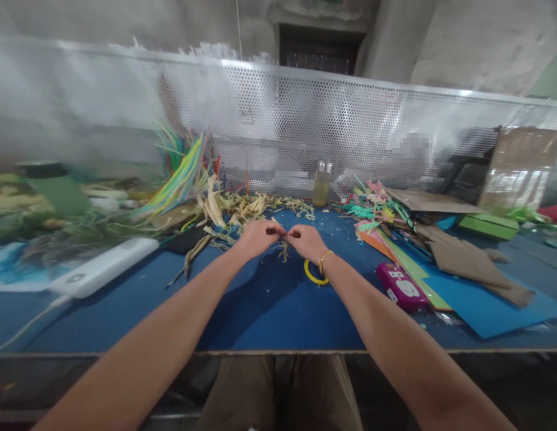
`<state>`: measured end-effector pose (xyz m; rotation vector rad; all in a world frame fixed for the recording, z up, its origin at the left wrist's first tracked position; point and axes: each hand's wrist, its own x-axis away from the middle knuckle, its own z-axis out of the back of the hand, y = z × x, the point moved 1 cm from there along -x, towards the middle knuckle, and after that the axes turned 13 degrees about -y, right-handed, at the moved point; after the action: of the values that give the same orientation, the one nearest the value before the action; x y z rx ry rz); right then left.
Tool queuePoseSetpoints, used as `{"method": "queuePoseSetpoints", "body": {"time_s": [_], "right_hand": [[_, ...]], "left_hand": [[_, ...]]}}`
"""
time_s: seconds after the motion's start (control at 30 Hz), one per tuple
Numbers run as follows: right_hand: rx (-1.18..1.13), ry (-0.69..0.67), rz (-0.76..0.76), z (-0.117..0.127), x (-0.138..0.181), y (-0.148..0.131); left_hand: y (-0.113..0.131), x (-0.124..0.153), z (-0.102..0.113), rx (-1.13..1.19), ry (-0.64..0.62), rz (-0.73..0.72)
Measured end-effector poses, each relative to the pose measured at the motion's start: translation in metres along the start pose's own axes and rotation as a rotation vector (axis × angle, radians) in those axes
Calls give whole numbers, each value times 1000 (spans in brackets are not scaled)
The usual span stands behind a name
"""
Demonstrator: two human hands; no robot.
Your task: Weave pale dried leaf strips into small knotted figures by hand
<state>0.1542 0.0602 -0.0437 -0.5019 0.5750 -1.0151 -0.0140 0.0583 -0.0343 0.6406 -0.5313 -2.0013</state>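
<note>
My left hand (pixel 256 237) and my right hand (pixel 306 240) meet over the middle of a blue table (pixel 260 311), fingertips pinched together. Between them they grip a thin, pale dried strip (pixel 282 244) whose end dangles below the fingers. A gold bracelet sits on my right wrist. A yellow ring (pixel 312 275) lies on the table just under that wrist. Behind the hands lies a heap of similar pale dried strips (pixel 242 209).
A white power bank (pixel 103 266) with a cable lies at the left. A bundle of coloured strips (pixel 184 173) stands behind it. A small bottle (pixel 322 184) stands by a perforated metal screen (pixel 350 120). Coloured paper, brown card (pixel 467 257) and a pink device (pixel 402 287) lie at the right.
</note>
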Motion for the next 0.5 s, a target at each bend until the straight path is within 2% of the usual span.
{"method": "queuePoseSetpoints", "body": {"time_s": [0.2,0.5], "right_hand": [[14,13,29,0,2,1],[-53,-18,16,-3,-1,4]], "left_hand": [[-3,-2,-1,4,-38,22],[1,0,-6,234,-118,90]]}}
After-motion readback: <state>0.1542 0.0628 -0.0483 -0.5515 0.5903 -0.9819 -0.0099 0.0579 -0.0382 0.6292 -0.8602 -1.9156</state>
